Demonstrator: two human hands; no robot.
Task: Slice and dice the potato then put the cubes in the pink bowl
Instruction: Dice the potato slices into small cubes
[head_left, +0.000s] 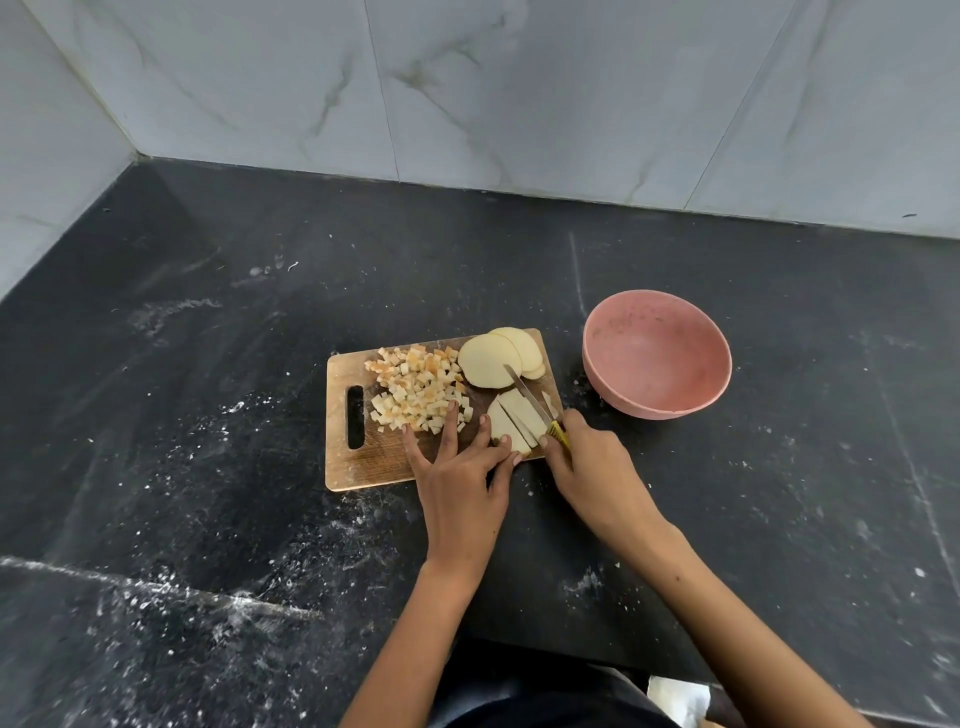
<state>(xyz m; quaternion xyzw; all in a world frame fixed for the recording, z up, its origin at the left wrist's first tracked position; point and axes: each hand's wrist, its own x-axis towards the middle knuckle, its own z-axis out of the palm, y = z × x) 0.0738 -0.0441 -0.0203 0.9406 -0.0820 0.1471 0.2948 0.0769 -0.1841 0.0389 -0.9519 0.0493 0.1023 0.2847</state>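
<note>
A wooden cutting board (363, 462) lies on the black counter. A heap of small potato cubes (418, 387) covers its left middle. Round potato slices (491, 358) are stacked at its far right corner. Near the front right edge lies a slice cut into strips (511, 421). My left hand (462, 478) rests on the board with straight fingers, fingertips touching the strips and the cubes. My right hand (587, 467) grips the yellow handle of a knife (527, 397), whose blade lies across the strips. The pink bowl (657, 353) stands right of the board and looks empty.
The black stone counter (208, 415) is dusted with white specks. Marble wall tiles (519, 93) close off the back and left sides. A white scrap (678, 696) lies at the counter's near edge.
</note>
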